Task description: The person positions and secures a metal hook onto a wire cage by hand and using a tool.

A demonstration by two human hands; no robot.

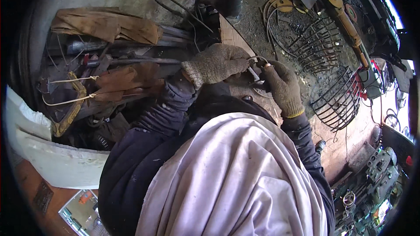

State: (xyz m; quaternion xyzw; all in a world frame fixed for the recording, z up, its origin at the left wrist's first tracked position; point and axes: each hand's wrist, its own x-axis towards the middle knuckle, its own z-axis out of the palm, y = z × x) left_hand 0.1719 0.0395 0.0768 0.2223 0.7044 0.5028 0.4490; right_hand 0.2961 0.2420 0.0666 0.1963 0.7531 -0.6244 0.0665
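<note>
Dark bench (256, 35), upper right, strewn with grit. Black curved-bar grate (336, 100) toward its right side. Left hand (221, 63) and right hand (284, 86), both in brownish knit gloves, near each other, not touching; fingers of both closed on a thin curved metal piece (259, 57), arching between them above the bench's near edge.
</note>
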